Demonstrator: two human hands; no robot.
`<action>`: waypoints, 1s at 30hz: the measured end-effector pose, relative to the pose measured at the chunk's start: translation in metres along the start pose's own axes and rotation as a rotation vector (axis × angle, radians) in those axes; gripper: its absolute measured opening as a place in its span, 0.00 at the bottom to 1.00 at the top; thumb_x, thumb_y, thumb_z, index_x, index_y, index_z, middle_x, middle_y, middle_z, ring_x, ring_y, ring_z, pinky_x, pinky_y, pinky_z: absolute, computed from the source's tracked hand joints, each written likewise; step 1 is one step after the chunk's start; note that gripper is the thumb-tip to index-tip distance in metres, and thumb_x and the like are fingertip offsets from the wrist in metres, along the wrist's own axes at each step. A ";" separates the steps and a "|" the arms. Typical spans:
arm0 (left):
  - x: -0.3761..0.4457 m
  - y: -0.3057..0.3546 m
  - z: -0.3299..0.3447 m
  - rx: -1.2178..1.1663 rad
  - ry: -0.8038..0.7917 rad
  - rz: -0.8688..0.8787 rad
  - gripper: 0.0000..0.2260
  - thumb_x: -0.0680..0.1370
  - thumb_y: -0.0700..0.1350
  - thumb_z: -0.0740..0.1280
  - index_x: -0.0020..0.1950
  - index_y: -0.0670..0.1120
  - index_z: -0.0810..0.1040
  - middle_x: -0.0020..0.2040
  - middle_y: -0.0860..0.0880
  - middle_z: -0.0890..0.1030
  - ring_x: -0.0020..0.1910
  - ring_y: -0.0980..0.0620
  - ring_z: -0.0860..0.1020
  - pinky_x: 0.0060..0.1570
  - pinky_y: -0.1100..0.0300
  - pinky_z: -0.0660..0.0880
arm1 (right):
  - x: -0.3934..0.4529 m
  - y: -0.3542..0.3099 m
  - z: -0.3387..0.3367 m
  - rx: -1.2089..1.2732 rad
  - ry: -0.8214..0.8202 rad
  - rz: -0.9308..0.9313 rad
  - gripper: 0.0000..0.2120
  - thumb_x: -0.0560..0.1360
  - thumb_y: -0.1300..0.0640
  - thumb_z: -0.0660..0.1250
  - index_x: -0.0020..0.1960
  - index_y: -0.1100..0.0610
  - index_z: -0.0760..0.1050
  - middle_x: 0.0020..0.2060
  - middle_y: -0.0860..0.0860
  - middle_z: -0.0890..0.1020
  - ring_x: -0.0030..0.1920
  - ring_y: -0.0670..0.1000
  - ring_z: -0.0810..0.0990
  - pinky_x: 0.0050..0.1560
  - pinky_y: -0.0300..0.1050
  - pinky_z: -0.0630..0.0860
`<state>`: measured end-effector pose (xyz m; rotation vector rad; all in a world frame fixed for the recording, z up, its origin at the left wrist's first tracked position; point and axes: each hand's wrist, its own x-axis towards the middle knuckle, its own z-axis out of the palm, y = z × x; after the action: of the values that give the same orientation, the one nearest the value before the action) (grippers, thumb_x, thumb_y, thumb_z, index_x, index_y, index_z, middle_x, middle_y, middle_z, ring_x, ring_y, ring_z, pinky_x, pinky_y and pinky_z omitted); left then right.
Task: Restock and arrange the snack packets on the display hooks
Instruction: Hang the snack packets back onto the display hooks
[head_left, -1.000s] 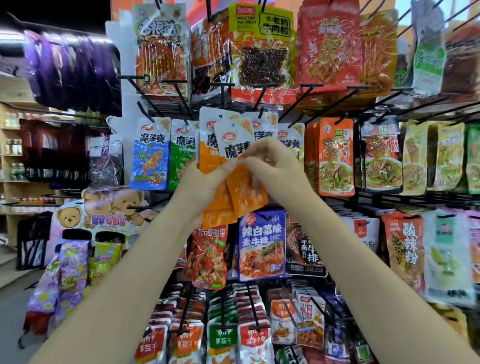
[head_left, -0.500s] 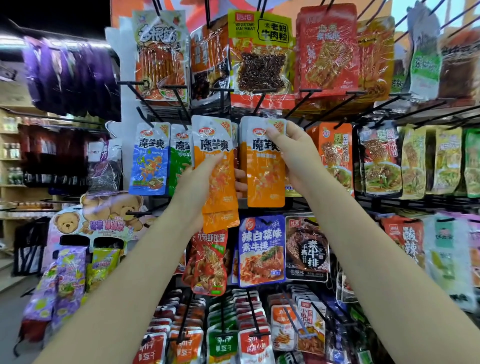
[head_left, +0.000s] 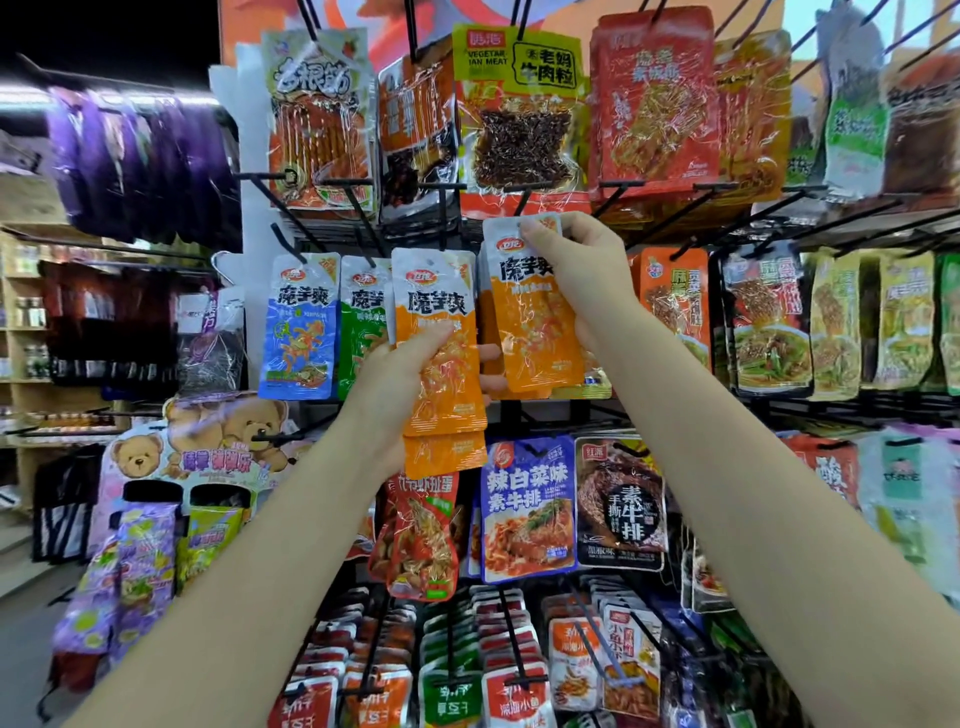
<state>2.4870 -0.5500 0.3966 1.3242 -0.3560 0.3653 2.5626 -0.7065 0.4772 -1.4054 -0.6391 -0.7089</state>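
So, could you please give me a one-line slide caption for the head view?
Right hand lifts an orange packet to a display hook while the left hand holds spare orange packets.

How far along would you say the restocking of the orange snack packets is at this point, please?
Done: blue packets and green packets already hang on their hooks. In hand: the right hand pinches the top of one orange packet up near a hook; whether it is threaded on cannot be told. Left: the left hand grips a stack of orange packets not yet hung.
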 end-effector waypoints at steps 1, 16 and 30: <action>0.000 -0.001 -0.001 -0.009 -0.001 0.006 0.17 0.84 0.48 0.62 0.64 0.37 0.80 0.52 0.40 0.87 0.40 0.46 0.87 0.33 0.57 0.82 | 0.001 0.001 0.001 -0.001 0.009 0.003 0.09 0.76 0.50 0.73 0.40 0.52 0.77 0.40 0.52 0.80 0.43 0.55 0.80 0.47 0.51 0.77; 0.001 -0.002 -0.003 -0.013 -0.027 0.020 0.15 0.84 0.47 0.62 0.61 0.40 0.82 0.54 0.42 0.87 0.44 0.46 0.87 0.36 0.56 0.83 | 0.000 -0.004 -0.001 0.069 0.044 0.097 0.10 0.72 0.55 0.75 0.35 0.53 0.78 0.40 0.57 0.77 0.43 0.54 0.74 0.45 0.47 0.71; 0.005 -0.005 -0.006 0.009 0.081 0.012 0.12 0.78 0.46 0.73 0.59 0.42 0.81 0.44 0.45 0.87 0.39 0.48 0.86 0.34 0.54 0.83 | -0.007 0.006 0.001 -0.112 0.169 0.053 0.11 0.78 0.54 0.72 0.54 0.62 0.81 0.47 0.53 0.83 0.48 0.52 0.81 0.49 0.46 0.76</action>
<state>2.4937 -0.5453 0.3933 1.3128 -0.2945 0.4298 2.5623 -0.7053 0.4682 -1.4415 -0.4346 -0.8217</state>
